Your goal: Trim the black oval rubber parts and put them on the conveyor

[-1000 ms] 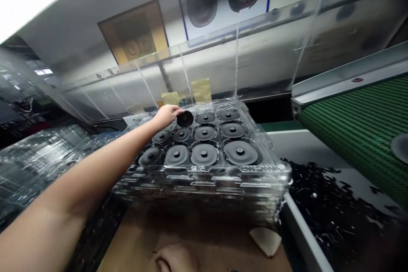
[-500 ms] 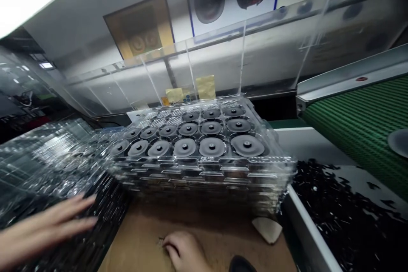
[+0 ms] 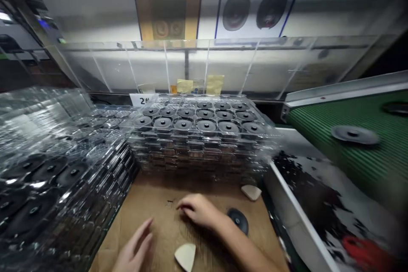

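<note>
**A:** What's furthest left?

**B:** A stack of clear plastic trays, its pockets filled with round black speaker parts. It stands beside a brown cardboard sheet that covers the bench.

**A:** And the hands?

**B:** The left hand is at the near edge of the cardboard, its fingers loosely spread, holding nothing. Just right of it lies a cream wedge-shaped pad.

**A:** The right one?

**B:** The right hand is on the cardboard, its fingers curled narrowly with the tips down near some tiny dark specks. It looks empty.

**A:** Where's the loose piece?

**B:** A black speaker disc lies on the cardboard, just right of the right hand's wrist, not gripped by either hand.

**A:** Beyond that?

**B:** A second stack of clear trays stands at the back of the cardboard, full of black discs, with a "2#" label at its left corner. A second cream pad lies near its front right corner.

**A:** And far right?

**B:** A white-edged bin of black scraps, then a green conveyor belt carrying a grey disc.
</note>
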Demonstrator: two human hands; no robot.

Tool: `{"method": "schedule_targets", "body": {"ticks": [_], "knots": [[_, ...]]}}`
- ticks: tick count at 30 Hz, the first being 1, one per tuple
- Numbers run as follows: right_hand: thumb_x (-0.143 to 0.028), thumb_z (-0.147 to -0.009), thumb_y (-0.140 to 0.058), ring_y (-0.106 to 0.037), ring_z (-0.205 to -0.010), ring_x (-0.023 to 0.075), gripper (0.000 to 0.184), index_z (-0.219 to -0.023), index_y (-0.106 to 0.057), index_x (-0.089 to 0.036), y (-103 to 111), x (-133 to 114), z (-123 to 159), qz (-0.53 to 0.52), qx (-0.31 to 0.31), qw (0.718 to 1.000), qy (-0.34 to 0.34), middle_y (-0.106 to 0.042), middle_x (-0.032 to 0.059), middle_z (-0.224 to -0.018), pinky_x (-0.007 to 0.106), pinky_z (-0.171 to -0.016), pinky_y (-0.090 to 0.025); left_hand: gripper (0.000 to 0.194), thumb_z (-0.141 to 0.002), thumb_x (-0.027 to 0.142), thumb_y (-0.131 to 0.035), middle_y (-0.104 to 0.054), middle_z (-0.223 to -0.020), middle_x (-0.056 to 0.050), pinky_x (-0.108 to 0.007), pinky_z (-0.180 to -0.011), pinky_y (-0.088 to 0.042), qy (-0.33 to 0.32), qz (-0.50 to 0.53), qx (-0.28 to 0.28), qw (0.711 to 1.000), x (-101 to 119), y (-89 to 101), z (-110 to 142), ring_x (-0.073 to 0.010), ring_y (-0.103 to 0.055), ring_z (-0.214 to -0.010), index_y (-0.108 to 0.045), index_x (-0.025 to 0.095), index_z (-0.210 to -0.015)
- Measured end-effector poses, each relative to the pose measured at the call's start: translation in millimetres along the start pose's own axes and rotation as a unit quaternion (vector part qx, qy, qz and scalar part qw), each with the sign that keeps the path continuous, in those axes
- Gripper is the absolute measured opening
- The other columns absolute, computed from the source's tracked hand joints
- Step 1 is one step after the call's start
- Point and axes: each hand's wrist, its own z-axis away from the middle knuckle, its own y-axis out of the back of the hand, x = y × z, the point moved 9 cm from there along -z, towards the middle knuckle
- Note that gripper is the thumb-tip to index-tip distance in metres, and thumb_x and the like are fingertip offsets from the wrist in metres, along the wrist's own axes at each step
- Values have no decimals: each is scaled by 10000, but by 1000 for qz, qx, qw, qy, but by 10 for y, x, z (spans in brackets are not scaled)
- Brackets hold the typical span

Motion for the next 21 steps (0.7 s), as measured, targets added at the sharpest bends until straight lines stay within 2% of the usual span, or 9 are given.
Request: {"method": "schedule_targets", "body": {"ticks": [1, 3, 6, 9, 12, 14, 16, 19, 21], "knots": [[-270, -887, -511, -600, -831, 143, 178, -997, -580, -148, 191, -51, 74, 27, 7, 1000, -4, -609, 39, -982, 334, -731, -504, 396, -814, 350, -453, -604, -1215, -96, -461, -888, -489, -18, -79, 9, 997, -11, -89, -108, -290, -542, -1123, -557, 221, -1174], [-219, -879, -514, -584, -869, 153, 152, -997, -596, -168, 692, -135, 281, 95, 41, 994, -31, -623, 26, -945, 351, -774, -473, 420, -782, 335, -478, -536, -1285, -129, -576, -972, -360, -43, -116, 8, 992, -8, -291, -287, -354, -426, -1216, -571, 193, -1166], [-144, -846, -516, -555, -890, 161, 213, -1010, -627, -225, 1622, -175, 666, 218, 109, 964, -106, -649, 23, -930, 333, -809, -422, 404, -802, 297, -435, -516, -1300, -136, -597, -1005, -282, -76, -117, 10, 990, 41, -471, -376, -357, -391, -1240, -575, 196, -1167], [-191, -813, -569, -515, -996, 230, 216, -1019, -629, -162, 2606, -23, 1048, 345, 201, 890, -219, -625, 83, -1001, 428, -887, -368, 373, -807, 295, -431, -535, -1285, -111, -570, -1001, -309, -103, -110, 20, 988, 48, -485, -335, -333, -432, -1218, -597, 234, -1136], [-318, -850, -544, -463, -1111, 261, 338, -1145, -529, -154, 3361, 250, 1419, 430, 311, 777, -339, -506, 93, -1199, 498, -913, -358, 339, -808, 282, -413, -592, -1221, -109, -570, -965, -361, -116, -104, 36, 987, 9, -438, -315, -322, -502, -1158, -651, 229, -1044], [-360, -861, -532, -483, -1100, 253, 377, -1181, -493, -165, 3589, 433, 1627, 450, 364, 714, -394, -466, 97, -1245, 481, -893, -396, 321, -805, 269, -413, -623, -1181, -99, -563, -938, -396, -121, -100, 48, 986, -8, -411, -326, -313, -532, -1127, -671, 238, -993], [-353, -860, -539, -534, -1030, 226, 357, -1161, -506, -164, 3622, 570, 1763, 456, 391, 681, -418, -501, 97, -1198, 428, -844, -448, 299, -797, 261, -425, -647, -1147, -78, -541, -925, -423, -129, -95, 60, 985, -5, -392, -337, -297, -553, -1106, -685, 255, -945], [-313, -873, -530, -580, -922, 178, 268, -1102, -539, -173, 3527, 566, 1783, 466, 400, 683, -394, -559, 70, -1098, 349, -766, -490, 284, -794, 279, -430, -673, -1104, -57, -510, -918, -445, -136, -81, 84, 984, 4, -366, -332, -277, -576, -1079, -696, 263, -895], [-321, -870, -533, -581, -912, 176, 289, -1122, -526, -182, 3505, 353, 1688, 484, 405, 694, -347, -562, 74, -1089, 329, -748, -491, 285, -800, 297, -426, -683, -1085, -55, -502, -915, -452, -136, -69, 101, 983, -5, -347, -322, -273, -588, -1063, -697, 260, -878]]}}
